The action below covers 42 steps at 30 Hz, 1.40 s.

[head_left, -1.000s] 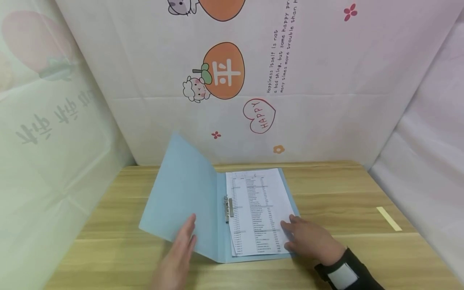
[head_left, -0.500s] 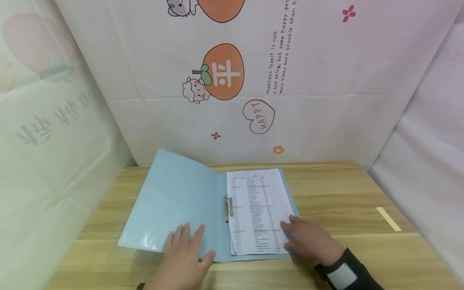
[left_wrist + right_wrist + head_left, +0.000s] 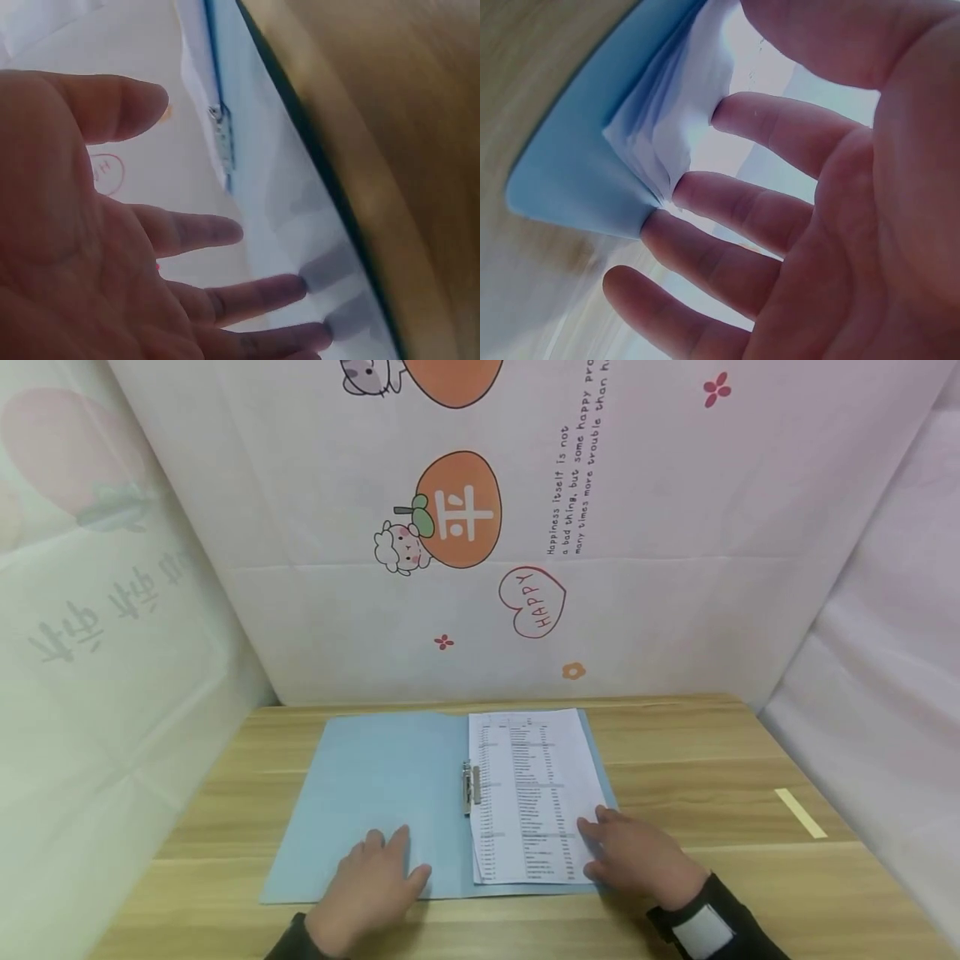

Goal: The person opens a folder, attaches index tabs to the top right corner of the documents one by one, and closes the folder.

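A light blue folder (image 3: 375, 785) lies spread flat on the wooden table in the head view. Printed sheets (image 3: 525, 793) sit on its right half, beside a metal clip (image 3: 470, 787) near the spine. My left hand (image 3: 371, 885) rests on the lower part of the left cover, fingers spread; in the left wrist view its fingertips (image 3: 304, 285) meet the cover. With its fingers extended, my right hand (image 3: 637, 856) touches the lower right edge of the sheets. The right wrist view shows fingertips (image 3: 686, 187) against the corner of the paper stack (image 3: 660, 120).
The wooden table (image 3: 690, 760) reaches to a printed white cloth (image 3: 652, 610) hung behind it, with more cloth at both sides. A pale yellow strip (image 3: 800, 812) is stuck on the table at the right.
The folder's left cover has gone from raised to flat on the table. My left hand has followed it down and now rests on it. The right hand has stayed nearly in place.
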### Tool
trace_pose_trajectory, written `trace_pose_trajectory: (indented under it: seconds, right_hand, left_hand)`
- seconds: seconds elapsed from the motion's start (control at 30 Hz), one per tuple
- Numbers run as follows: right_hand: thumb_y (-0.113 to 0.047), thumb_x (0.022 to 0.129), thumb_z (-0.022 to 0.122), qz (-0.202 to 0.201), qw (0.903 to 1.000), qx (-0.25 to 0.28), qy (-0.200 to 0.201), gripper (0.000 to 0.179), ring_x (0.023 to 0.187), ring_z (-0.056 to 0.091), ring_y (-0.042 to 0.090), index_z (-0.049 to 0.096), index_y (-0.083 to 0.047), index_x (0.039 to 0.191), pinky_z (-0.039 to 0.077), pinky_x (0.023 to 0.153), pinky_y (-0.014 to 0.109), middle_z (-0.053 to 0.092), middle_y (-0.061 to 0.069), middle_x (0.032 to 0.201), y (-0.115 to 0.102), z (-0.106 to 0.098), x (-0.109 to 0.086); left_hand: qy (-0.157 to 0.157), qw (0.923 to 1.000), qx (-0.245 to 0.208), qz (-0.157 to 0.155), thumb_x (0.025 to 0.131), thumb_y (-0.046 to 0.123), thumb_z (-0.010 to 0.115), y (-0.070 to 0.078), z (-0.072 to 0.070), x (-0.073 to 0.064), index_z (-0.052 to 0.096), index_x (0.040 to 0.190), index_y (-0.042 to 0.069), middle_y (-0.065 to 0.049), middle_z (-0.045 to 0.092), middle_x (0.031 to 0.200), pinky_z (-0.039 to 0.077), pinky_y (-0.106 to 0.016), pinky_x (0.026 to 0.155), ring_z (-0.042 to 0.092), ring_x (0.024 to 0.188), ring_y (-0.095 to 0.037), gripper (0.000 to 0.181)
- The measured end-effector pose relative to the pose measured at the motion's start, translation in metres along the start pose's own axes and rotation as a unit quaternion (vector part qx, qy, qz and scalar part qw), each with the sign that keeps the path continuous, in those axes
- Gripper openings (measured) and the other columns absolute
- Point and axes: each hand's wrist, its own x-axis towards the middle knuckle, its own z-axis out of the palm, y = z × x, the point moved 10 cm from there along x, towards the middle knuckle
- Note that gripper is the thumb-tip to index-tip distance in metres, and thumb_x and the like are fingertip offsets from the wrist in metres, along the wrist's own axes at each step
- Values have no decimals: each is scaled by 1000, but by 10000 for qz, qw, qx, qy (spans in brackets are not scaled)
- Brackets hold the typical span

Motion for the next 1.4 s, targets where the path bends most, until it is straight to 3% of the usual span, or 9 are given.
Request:
trace_pose_trajectory:
  seconds: [0.2, 0.37, 0.47, 0.6, 0.7, 0.87, 1.13, 1.4]
  right_hand:
    - [-34, 86, 77, -74, 10000, -6, 10, 56, 128, 51, 38, 64, -6, 132, 42, 100, 56, 59, 20, 133, -3, -1, -1]
    - [-34, 86, 76, -81, 9999, -79, -25, 56, 129, 50, 38, 63, -5, 133, 41, 101, 56, 59, 19, 134, -3, -1, 0]
    - [-35, 86, 76, -95, 9999, -128, -18, 57, 129, 50, 38, 63, -6, 133, 41, 101, 56, 60, 19, 133, -3, 0, 0]
    - [-35, 86, 76, -63, 10000, -39, -9, 57, 128, 50, 38, 64, -6, 133, 41, 101, 56, 59, 20, 133, -2, 0, 0]
    - [-35, 86, 76, -49, 10000, -3, -19, 57, 128, 50, 39, 63, -6, 134, 41, 101, 56, 58, 21, 134, -3, 1, 0]
    - [-35, 86, 76, -47, 10000, -62, -13, 57, 128, 50, 39, 63, -6, 133, 42, 100, 56, 59, 21, 134, -3, -1, -1]
    - [-35, 86, 76, -45, 10000, -55, -51, 57, 129, 50, 39, 63, -6, 134, 41, 101, 56, 58, 21, 134, -3, 0, 0]
    - [-35, 84, 78, 35, 9999, -71, -62, 58, 128, 50, 39, 64, -7, 133, 41, 100, 57, 58, 21, 134, -2, -2, 0]
  left_hand:
    - [48, 9992, 398, 86, 92, 49, 64, -6, -1, 10, 58, 137, 4, -22, 56, 115, 44, -61, 83, 54, 97, -39, 63]
    - [158, 9947, 884, 509, 88, 49, 67, 1, -9, 25, 67, 127, 8, -19, 59, 109, 46, -58, 79, 55, 94, -37, 57]
    - [105, 9923, 937, 806, 85, 50, 72, 8, -7, 38, 66, 125, 3, -21, 58, 123, 44, -60, 91, 54, 111, -41, 62]
    - [-131, 9897, 983, 1036, 80, 57, 76, 13, 5, 53, 55, 136, -2, -19, 47, 145, 39, -59, 102, 43, 132, -43, 84]
    - [-253, 9883, 1115, 1005, 74, 60, 80, 14, 10, 60, 53, 143, 8, -16, 48, 143, 45, -58, 94, 49, 123, -40, 90]
    - [-355, 9874, 1261, 882, 68, 59, 84, 21, 7, 66, 57, 142, 27, -14, 46, 142, 49, -56, 85, 49, 112, -37, 86]
    - [-489, 9885, 1231, 727, 68, 60, 83, 27, 7, 65, 58, 142, 25, -19, 40, 150, 48, -59, 87, 45, 123, -46, 86]
    - [-408, 9880, 1312, 707, 69, 62, 82, 28, 8, 64, 57, 143, 24, -19, 42, 147, 50, -57, 82, 46, 119, -44, 86]
